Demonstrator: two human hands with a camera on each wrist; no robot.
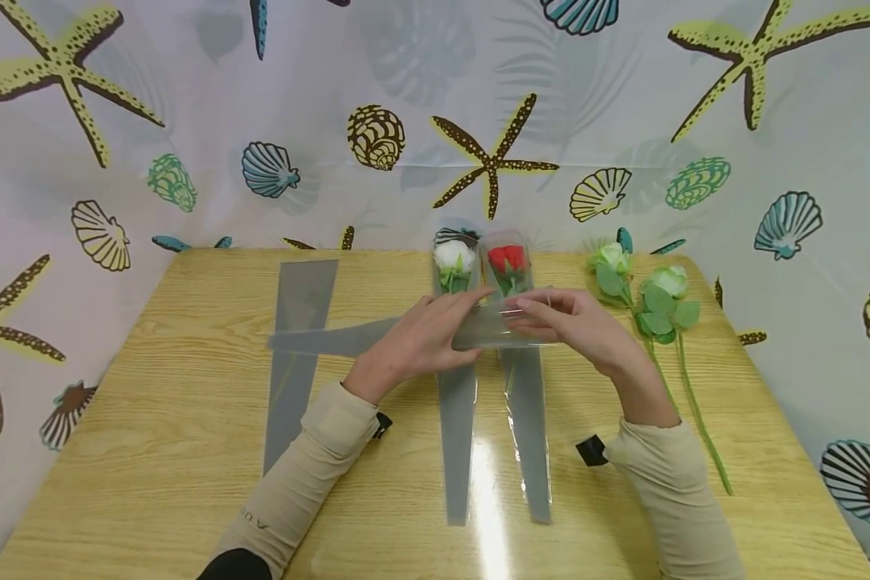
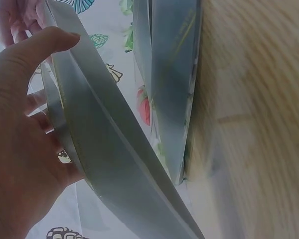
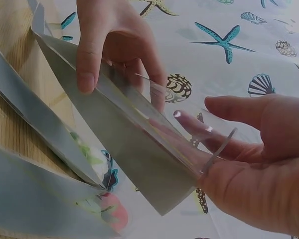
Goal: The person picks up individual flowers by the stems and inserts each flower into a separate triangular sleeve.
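Observation:
My left hand [image 1: 424, 330] holds a tapered flower sleeve [image 1: 333, 338], grey on one side and clear on the other, sideways above the table. In the left wrist view its thumb lies on one side of the sleeve and the fingers on the other. At the wide end, my right hand [image 1: 573, 322] holds the clear plastic; one finger shows through it in the right wrist view. No flower shows in this sleeve. Below lie two filled sleeves, one with a white rose [image 1: 454, 258], the other with a red rose [image 1: 507, 259].
Another grey sleeve [image 1: 286, 419] lies on the wooden table [image 1: 152, 387] at left, partly under the held one. Two loose pale green-white roses [image 1: 612, 258] with long stems lie at right. A shell-and-starfish patterned cloth [image 1: 319, 80] hangs behind the table.

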